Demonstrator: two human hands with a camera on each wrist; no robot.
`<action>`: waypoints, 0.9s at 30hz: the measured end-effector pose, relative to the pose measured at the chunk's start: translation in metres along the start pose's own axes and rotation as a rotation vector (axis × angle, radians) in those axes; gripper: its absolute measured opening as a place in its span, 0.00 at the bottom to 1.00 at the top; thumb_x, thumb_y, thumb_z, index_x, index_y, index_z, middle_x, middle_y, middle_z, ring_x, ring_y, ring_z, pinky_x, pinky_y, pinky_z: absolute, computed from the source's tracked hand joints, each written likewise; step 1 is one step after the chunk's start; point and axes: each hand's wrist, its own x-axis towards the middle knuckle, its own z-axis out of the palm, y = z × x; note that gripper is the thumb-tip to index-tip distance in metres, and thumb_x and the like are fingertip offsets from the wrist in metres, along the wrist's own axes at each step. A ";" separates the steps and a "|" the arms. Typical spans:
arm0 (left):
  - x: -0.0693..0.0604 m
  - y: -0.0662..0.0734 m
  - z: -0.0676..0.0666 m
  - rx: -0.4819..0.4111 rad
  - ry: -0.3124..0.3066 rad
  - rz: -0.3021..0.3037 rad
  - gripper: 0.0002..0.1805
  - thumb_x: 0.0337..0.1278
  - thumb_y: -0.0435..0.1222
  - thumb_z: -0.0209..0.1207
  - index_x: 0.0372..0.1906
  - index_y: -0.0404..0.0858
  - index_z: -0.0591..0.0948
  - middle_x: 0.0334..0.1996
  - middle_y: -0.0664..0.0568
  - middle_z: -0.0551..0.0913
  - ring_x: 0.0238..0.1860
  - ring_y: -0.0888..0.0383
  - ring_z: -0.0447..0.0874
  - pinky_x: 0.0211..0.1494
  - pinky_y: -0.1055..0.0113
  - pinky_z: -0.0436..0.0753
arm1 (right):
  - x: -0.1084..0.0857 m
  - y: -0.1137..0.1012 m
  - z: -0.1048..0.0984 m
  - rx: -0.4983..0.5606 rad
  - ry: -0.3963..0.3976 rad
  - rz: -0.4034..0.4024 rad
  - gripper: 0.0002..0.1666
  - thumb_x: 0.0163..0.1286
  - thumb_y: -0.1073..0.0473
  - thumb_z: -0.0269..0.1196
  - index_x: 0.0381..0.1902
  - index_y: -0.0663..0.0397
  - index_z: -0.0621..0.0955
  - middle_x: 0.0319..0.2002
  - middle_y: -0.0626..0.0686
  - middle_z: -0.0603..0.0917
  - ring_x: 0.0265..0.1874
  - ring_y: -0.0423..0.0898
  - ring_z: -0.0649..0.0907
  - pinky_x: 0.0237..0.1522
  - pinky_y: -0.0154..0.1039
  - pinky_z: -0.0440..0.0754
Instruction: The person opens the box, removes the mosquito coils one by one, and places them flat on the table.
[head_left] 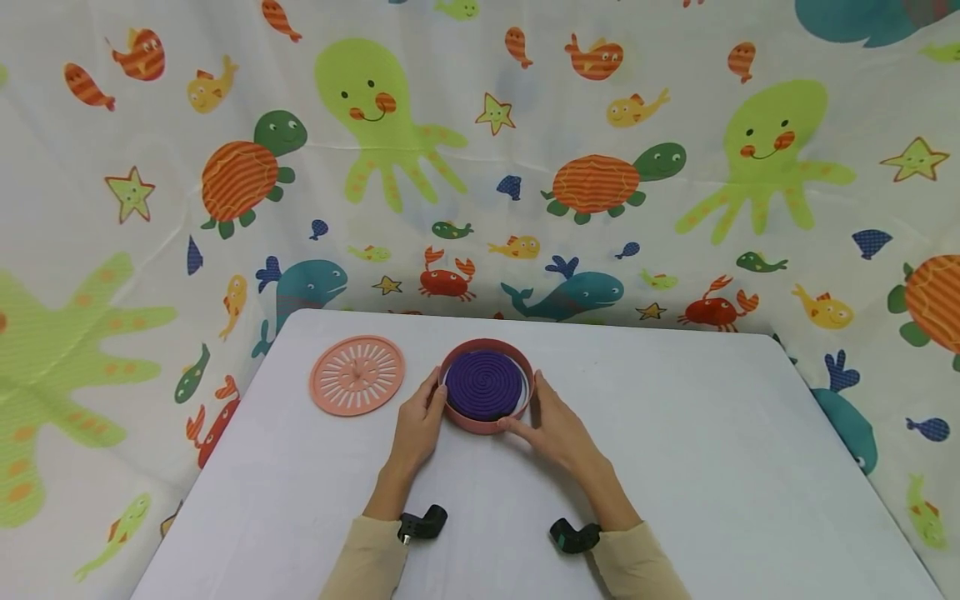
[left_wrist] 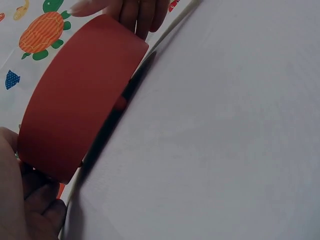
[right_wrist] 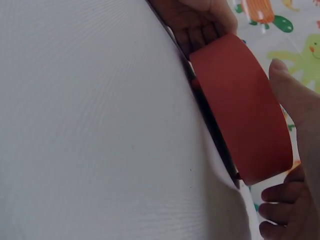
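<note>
A round red mosquito coil holder point(head_left: 474, 427) is between my two hands over the table, its top uncovered. Inside lies a purple spiral mosquito coil point(head_left: 484, 384), with a white sliver beside it at the right. My left hand point(head_left: 416, 421) grips the holder's left side, thumb near the rim. On the opposite side my right hand point(head_left: 558, 425) holds it, thumb at the near edge and fingers around the right wall. Both wrist views show the holder's smooth red wall point(left_wrist: 85, 95), with dark shadow and a small red knob under it. Whether its base touches the table I cannot tell.
A round pink slotted lid point(head_left: 357, 376) lies flat on the white table point(head_left: 720, 450), left of the holder. Behind the table hangs a curtain point(head_left: 465, 225) printed with sea animals. Each wrist carries a black camera point(head_left: 576, 536).
</note>
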 end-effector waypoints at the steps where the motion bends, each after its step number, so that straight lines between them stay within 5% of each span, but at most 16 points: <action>1: 0.000 0.000 0.000 0.003 0.000 0.000 0.27 0.77 0.45 0.49 0.73 0.39 0.70 0.70 0.48 0.74 0.72 0.52 0.71 0.74 0.56 0.72 | 0.000 0.000 -0.001 0.004 0.000 0.004 0.74 0.52 0.14 0.58 0.82 0.52 0.46 0.81 0.53 0.51 0.79 0.54 0.58 0.77 0.58 0.62; 27: 0.001 -0.002 -0.001 0.005 -0.018 0.010 0.28 0.78 0.47 0.47 0.73 0.36 0.69 0.71 0.46 0.73 0.73 0.50 0.70 0.76 0.54 0.70 | 0.005 -0.016 -0.019 0.049 0.126 -0.041 0.64 0.61 0.22 0.59 0.80 0.56 0.55 0.78 0.61 0.60 0.77 0.60 0.62 0.76 0.60 0.62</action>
